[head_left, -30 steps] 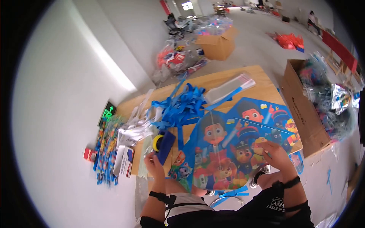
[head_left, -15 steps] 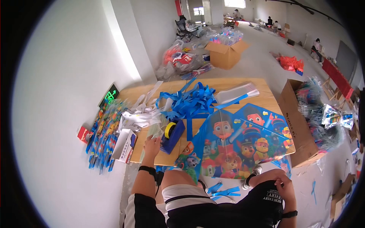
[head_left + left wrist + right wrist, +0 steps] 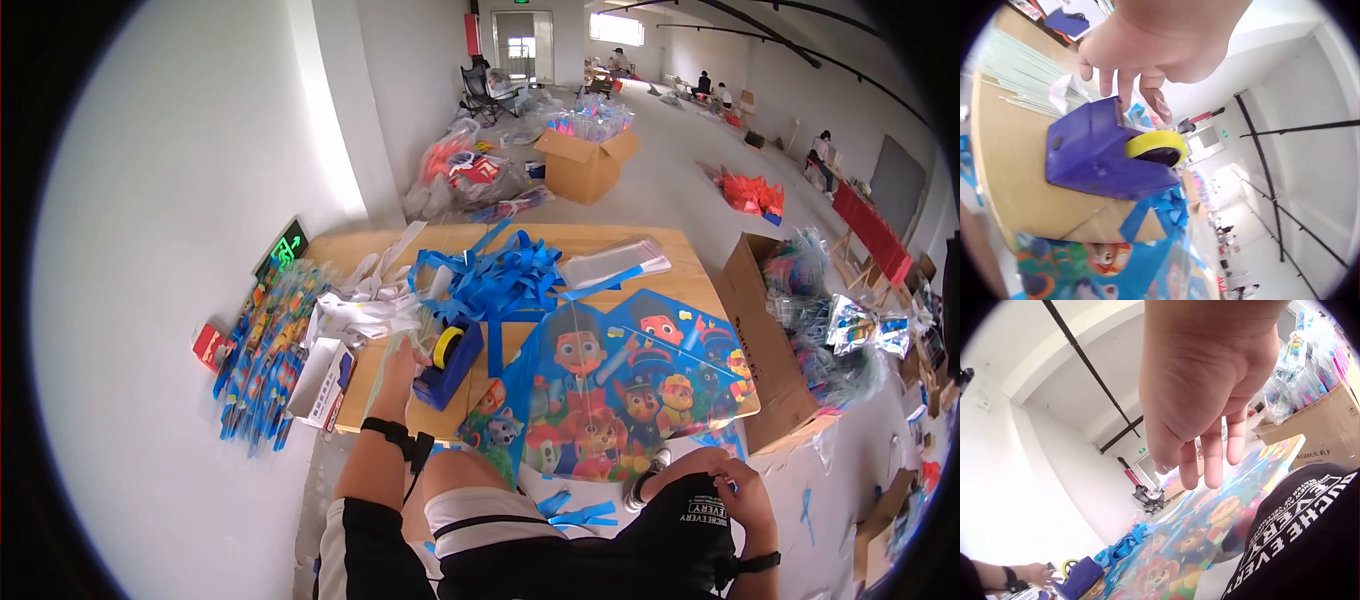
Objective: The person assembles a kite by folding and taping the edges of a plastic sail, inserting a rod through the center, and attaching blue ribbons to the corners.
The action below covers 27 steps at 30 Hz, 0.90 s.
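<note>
My left hand hovers beside a blue tape dispenser at the table's left, its fingers extended and spread downward. A small clear scrap, like tape, clings to one fingertip in the left wrist view. The dispenser bears a yellow-rimmed tape roll. My right hand is by my right thigh, fingers hanging loosely with nothing in them. Across the table's right half lies a blue sheet printed with cartoon dogs and children, kite-like in outline. Thin pale sticks lie on the table beyond the dispenser.
Blue ribbons and white strips are heaped behind the dispenser. Clear plastic sleeves lie at the back. A narrow white box and wrapped bundles stand left; a large carton stands right.
My right hand has left the printed sheet and dropped to my thigh. The left hand has moved from the dispenser's front edge farther forward along its left side; the head view has shifted.
</note>
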Motion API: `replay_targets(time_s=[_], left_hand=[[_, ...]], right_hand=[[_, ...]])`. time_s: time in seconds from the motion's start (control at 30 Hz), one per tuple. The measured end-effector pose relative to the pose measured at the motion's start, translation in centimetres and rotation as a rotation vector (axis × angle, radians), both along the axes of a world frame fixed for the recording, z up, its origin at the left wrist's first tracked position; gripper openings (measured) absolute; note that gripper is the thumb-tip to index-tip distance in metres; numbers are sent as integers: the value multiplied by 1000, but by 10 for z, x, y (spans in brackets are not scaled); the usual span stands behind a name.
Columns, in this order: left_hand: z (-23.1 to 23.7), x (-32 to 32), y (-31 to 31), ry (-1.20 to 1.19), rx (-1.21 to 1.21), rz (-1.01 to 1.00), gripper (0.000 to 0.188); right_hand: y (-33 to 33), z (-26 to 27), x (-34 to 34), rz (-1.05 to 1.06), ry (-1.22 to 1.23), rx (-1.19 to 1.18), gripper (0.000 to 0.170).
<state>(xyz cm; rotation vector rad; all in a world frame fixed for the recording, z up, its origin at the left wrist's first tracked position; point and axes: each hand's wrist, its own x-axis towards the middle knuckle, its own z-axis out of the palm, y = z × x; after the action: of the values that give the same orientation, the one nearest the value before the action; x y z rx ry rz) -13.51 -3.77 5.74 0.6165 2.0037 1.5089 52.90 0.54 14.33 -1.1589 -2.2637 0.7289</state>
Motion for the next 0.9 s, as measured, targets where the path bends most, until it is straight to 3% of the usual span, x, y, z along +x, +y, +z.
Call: replay_targets(time_s=[0.13, 0.2, 0.3, 0.43, 0.5, 0.57, 0.63, 0.7, 0.73, 0.77, 0.8, 0.83, 0.87, 0.9], left_hand=[[9, -1, -38, 68, 57, -16, 76], [37, 17, -89, 22, 28, -37, 73], [31, 25, -168, -30, 39, 4, 72], [27, 59, -257, -82, 79, 52, 70], [20, 74, -288, -179, 222, 151, 68], [18, 86, -315, -145, 253, 209, 67], [20, 98, -332, -161, 305, 389, 67], [19, 109, -349, -134, 328, 437, 67], [17, 112, -360, -103, 356, 489, 67], [11, 112, -377, -123, 431, 516, 48], [-9, 106, -407, -123, 432, 526, 48], [-36, 95, -443, -247, 511, 414, 49], [-25, 93, -444, -369, 588, 296, 61], [-21, 105, -439, -240, 405, 565, 72]], right_hand=[[9, 8, -23, 20, 8, -34, 27], [15, 10, -41, 121, -10, 19, 24], [23, 29, -85, 303, -138, 53, 28], [41, 13, -171, 560, -151, -145, 32], [40, 6, -230, 737, -93, -244, 34], [31, -17, -285, 792, 6, -559, 41], [29, -46, -346, 855, -93, -705, 44], [15, -65, -397, 693, -45, -993, 47], [7, -72, -420, 696, -50, -994, 47], [-1, -77, -440, 574, 22, -1167, 51], [-8, -83, -458, 445, 93, -1334, 55], [-14, -89, -474, 453, 87, -1335, 55], [-20, -96, -488, 393, 156, -1353, 55], [-26, -102, -499, 331, 225, -1370, 56]])
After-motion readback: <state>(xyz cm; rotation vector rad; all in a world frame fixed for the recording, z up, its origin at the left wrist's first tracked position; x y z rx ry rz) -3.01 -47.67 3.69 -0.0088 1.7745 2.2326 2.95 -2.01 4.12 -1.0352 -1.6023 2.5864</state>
